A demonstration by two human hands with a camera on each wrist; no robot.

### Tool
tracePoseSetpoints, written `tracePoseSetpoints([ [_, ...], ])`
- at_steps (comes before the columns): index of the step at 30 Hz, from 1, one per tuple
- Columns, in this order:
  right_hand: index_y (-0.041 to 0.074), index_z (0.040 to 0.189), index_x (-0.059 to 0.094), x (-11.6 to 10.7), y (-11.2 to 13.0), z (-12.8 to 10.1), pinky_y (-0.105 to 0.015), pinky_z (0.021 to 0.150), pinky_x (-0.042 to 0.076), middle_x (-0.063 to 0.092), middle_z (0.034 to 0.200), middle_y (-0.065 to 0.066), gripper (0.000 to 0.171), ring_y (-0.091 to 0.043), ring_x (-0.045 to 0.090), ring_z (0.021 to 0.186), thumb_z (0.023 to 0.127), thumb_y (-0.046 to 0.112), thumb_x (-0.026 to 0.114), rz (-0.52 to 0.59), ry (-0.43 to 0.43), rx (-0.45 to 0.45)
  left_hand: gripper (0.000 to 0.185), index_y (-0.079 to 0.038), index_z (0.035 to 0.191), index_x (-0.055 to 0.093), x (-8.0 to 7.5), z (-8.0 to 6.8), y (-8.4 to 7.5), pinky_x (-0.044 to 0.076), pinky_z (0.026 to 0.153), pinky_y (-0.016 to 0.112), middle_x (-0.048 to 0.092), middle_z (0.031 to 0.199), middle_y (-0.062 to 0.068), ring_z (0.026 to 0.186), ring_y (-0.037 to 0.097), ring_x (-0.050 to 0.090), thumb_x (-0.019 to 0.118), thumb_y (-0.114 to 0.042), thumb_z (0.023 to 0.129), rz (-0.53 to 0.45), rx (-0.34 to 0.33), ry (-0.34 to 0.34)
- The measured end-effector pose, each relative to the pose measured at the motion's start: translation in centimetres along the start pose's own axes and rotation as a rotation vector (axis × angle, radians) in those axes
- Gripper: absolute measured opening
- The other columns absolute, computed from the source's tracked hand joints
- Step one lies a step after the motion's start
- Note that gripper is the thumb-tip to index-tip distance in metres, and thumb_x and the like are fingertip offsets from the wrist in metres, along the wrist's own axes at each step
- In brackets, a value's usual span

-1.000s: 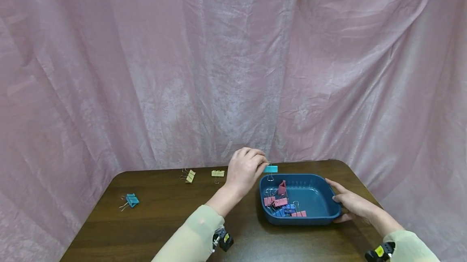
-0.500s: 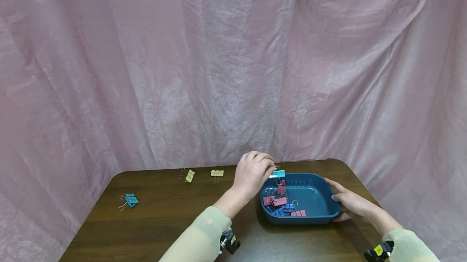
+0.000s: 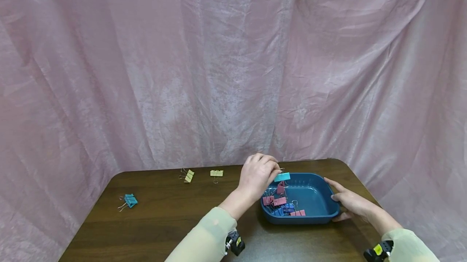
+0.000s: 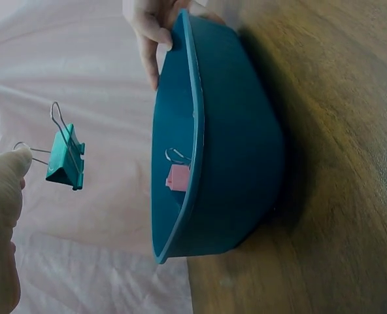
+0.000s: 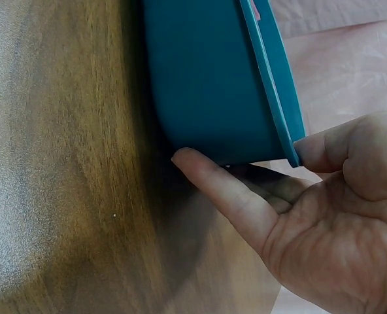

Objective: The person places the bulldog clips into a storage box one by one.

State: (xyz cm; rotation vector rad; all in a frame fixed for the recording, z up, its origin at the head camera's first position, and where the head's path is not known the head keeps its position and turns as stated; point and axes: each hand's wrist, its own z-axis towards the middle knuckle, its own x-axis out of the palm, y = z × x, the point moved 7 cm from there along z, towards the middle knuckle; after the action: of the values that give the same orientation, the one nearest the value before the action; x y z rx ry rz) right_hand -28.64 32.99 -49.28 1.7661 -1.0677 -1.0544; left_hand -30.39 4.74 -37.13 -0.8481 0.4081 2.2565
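My left hand (image 3: 257, 176) pinches a teal binder clip (image 3: 282, 177) by one wire handle above the left back part of a dark blue plastic tray (image 3: 317, 220). In the left wrist view, the binder clip (image 4: 65, 157) hangs in the air, apart from the tray (image 4: 239, 131). My right hand (image 3: 355, 204) grips the tray's right end. The right wrist view shows fingertips of this hand (image 5: 331, 229) at the rim and low on the wall. Several pink clips (image 3: 279, 201) and blue clips (image 3: 289, 207) lie at the tray's left side.
Two yellow binder clips, one tilted (image 3: 189, 176) and one straight (image 3: 217, 173), lie near the back edge of the brown wooden table (image 3: 164, 229). Another teal clip (image 3: 130, 200) lies at the left. A pink curtain (image 3: 226, 71) hangs behind the table.
The left hand has moved right and slightly down, bringing the teal binder clip from the tray's back left corner to over its inside. The right hand and tray have stayed nearly still.
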Motion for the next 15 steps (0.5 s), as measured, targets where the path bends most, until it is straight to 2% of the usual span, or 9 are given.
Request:
tracePoseSetpoints([
  [15,0.012,0.164,-0.002,0.25,-0.11,-0.12,-0.062,0.081,0.056,-0.012,0.159,-0.038,0.072,-0.071,0.018,0.135,0.102,0.000,0.034,0.024,0.006,-0.005,0.013,-0.027,0.097,0.078,0.91,-0.06,-0.76,0.048,0.099,0.029,0.071,0.110,-0.014,0.106,0.009,0.061,0.074,-0.040,0.094,0.009,-0.017,0.050],
])
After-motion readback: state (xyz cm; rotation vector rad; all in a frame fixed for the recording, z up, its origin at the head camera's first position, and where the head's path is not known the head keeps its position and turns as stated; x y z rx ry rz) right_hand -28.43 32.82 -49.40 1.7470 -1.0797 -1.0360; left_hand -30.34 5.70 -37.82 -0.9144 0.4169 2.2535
